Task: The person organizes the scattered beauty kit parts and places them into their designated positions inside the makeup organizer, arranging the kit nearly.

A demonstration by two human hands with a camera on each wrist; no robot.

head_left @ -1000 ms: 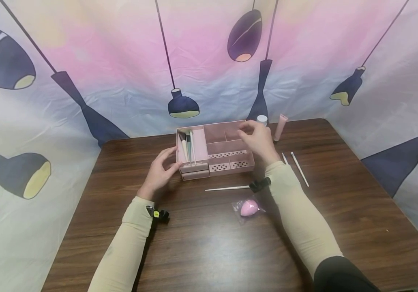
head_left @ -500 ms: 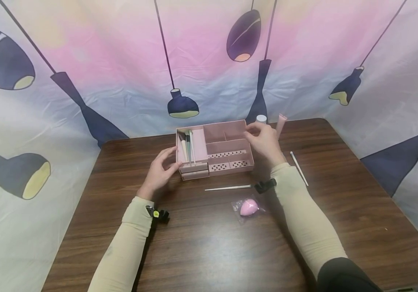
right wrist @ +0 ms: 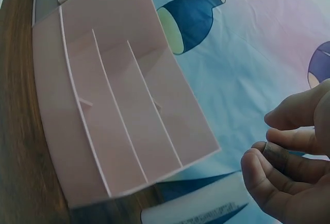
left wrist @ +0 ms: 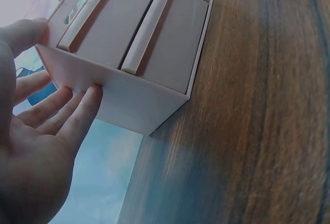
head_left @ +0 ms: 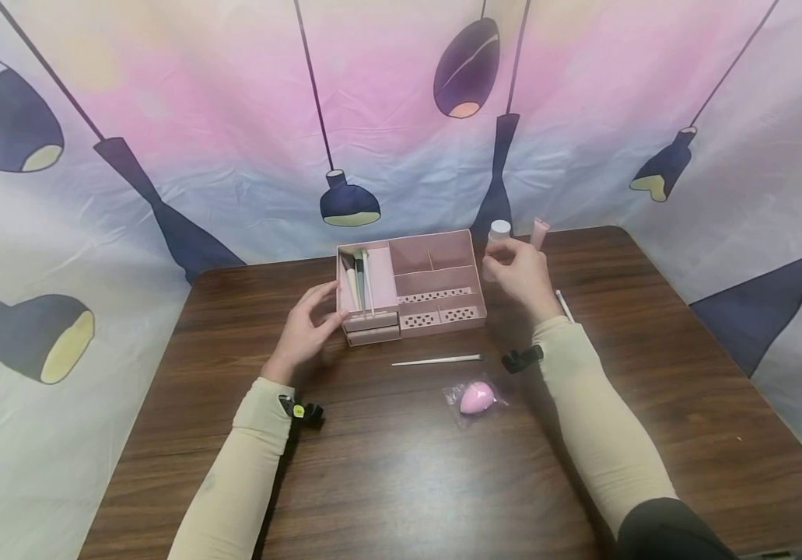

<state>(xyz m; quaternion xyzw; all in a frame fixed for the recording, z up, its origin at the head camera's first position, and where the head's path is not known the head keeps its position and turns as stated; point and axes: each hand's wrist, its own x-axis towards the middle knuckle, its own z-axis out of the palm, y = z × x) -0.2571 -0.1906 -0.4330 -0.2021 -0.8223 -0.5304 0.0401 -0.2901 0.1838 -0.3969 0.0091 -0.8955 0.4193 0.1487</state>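
Pink organiser, between my two sets of fingers, looks partly filled. Nearest me, short of all fingertips, a wrapped pink sponge and a pale brush lie outside it. My left hand touches its corner, thumb spread from the fingers; brushes lie inside just past them. Another white brush lies beside my right hand, whose loosely curled fingers hold nothing I can see. Beyond them stand a white bottle and pink tube, probably left to stow.
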